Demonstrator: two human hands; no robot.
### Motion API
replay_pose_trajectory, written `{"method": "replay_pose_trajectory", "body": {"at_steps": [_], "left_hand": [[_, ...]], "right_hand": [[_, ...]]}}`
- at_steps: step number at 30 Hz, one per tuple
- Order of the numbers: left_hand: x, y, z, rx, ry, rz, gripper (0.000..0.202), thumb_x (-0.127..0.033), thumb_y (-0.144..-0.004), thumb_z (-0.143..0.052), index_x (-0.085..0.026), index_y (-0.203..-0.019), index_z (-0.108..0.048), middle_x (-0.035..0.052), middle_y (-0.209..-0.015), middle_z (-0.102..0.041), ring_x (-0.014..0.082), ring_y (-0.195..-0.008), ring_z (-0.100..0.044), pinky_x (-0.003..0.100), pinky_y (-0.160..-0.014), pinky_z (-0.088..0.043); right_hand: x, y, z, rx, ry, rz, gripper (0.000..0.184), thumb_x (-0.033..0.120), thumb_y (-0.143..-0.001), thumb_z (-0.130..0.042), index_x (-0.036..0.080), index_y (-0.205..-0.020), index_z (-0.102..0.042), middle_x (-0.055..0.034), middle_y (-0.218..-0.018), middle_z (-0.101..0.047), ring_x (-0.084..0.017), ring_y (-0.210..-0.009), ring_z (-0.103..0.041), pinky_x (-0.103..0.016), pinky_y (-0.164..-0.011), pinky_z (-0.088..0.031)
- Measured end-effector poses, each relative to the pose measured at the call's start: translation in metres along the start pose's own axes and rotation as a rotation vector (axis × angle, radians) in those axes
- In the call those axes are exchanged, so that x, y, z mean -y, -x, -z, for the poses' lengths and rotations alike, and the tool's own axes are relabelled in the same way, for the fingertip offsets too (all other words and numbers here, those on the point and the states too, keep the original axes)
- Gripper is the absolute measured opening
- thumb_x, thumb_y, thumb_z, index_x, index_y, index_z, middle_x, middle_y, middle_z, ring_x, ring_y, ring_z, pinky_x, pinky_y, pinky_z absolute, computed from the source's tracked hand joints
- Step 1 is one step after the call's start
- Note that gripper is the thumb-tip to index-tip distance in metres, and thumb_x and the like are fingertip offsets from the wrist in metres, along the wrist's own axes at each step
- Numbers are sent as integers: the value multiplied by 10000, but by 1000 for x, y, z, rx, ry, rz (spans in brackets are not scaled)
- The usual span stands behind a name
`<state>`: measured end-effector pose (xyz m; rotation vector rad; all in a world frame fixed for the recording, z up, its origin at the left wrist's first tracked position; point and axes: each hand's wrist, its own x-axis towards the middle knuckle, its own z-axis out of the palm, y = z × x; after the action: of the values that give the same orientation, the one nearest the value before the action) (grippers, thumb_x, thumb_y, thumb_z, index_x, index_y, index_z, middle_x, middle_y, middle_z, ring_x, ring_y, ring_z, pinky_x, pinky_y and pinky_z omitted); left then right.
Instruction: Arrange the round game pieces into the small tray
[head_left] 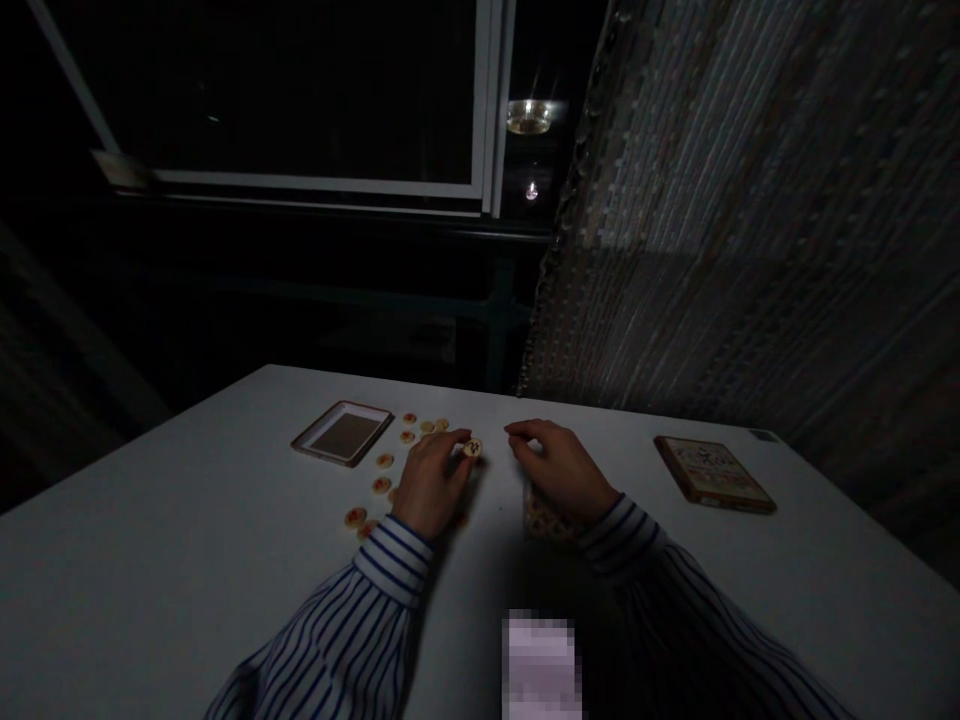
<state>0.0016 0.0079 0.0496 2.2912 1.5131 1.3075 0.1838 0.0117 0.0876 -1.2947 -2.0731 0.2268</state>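
I find my left hand (430,487) pinching one piece (473,448), my right hand (566,470) slightly parted, seemingly empty, by the box (526,520); I judge this sorting, next needing controlled release.

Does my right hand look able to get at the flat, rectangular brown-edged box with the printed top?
Probably yes: only white tabletop shows between your right hand and that box, with nothing visible blocking it.

L grip (433,485) in pinch, R grip (564,466) curled
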Motion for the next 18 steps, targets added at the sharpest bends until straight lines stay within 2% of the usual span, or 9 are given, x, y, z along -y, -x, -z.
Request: {"method": "replay_pose_trajectory", "body": {"at_steps": [9, 18], "left_hand": [[-24, -3, -29, 20, 56, -62, 289, -211, -753, -520, -190, -1040, -533, 52, -995, -605, 191, -950, -528, 358, -855, -406], [-37, -4, -52, 46, 81, -53, 277, -226, -768, -509, -198, -1043, -527, 50, -1003, -602, 191, -963, -526, 364, -857, -410]], "right_hand": [[-28, 15, 12, -42, -128, -70, 261, 283, -803, -437, 193, -977, -610, -38, -928, -643, -163, -865, -569, -299, -803, -417], [-41, 24, 16, -27, -237, -142, 233, 289, -784, -458, 192, -914, -626, -32, -871, -655, -155, -809, -586, -271, -731, -438]]}}
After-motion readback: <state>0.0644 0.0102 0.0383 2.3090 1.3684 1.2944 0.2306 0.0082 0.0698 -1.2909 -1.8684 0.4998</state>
